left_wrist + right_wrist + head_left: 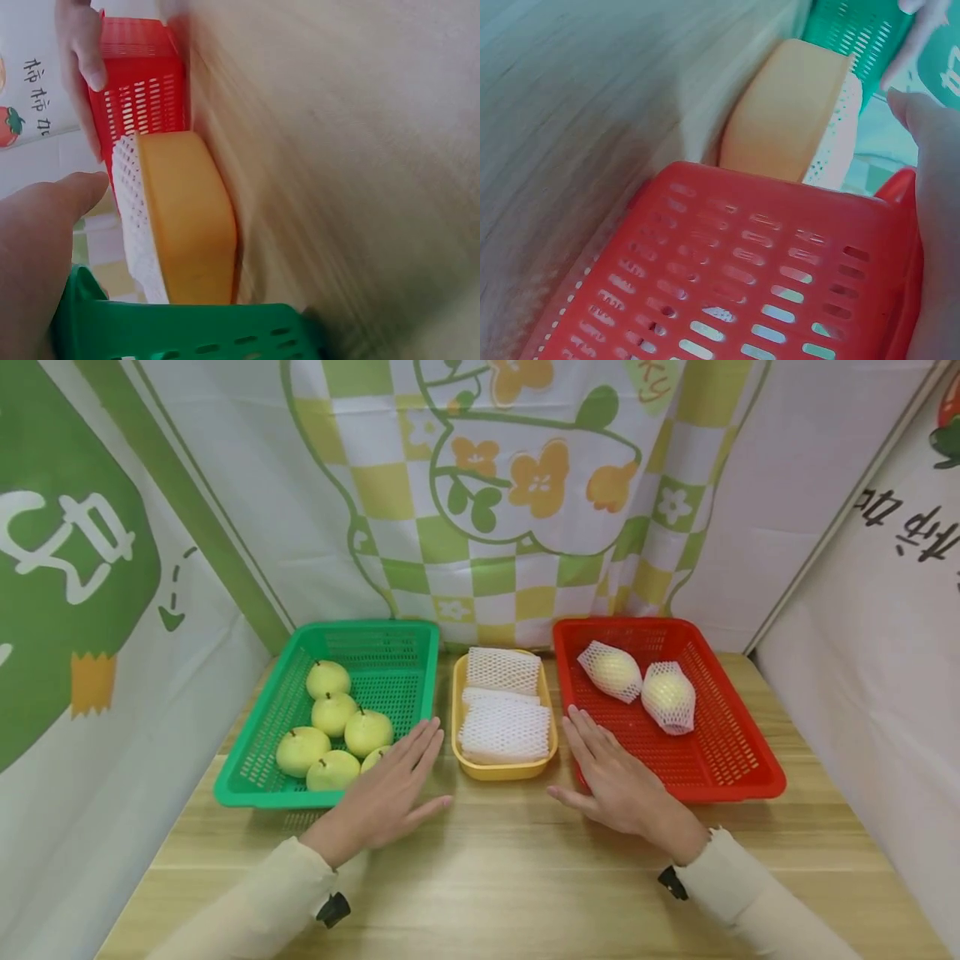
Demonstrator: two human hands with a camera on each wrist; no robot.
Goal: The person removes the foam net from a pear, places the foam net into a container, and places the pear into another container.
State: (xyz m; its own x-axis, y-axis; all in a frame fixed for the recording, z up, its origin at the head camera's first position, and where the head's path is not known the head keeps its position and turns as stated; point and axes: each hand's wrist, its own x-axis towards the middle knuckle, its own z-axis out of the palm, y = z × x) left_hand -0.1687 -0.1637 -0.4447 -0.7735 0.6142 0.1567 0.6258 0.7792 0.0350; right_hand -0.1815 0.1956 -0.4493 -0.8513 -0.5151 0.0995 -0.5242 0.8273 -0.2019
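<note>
My left hand lies flat with straight fingers over the near right corner of a green basket. Inside that basket sit several yellow-green pears, one partly hidden by the hand. My right hand, fingers also straight, is over the near left corner of a red basket. Two pears in white foam net sleeves lie in the red basket. Between the hands stands a yellow tray with flat white foam net sleeves piled in it. Neither hand holds anything.
The baskets and tray stand in a row on a wood-grain table. A patterned curtain hangs right behind them, and printed white cloth walls rise on both sides.
</note>
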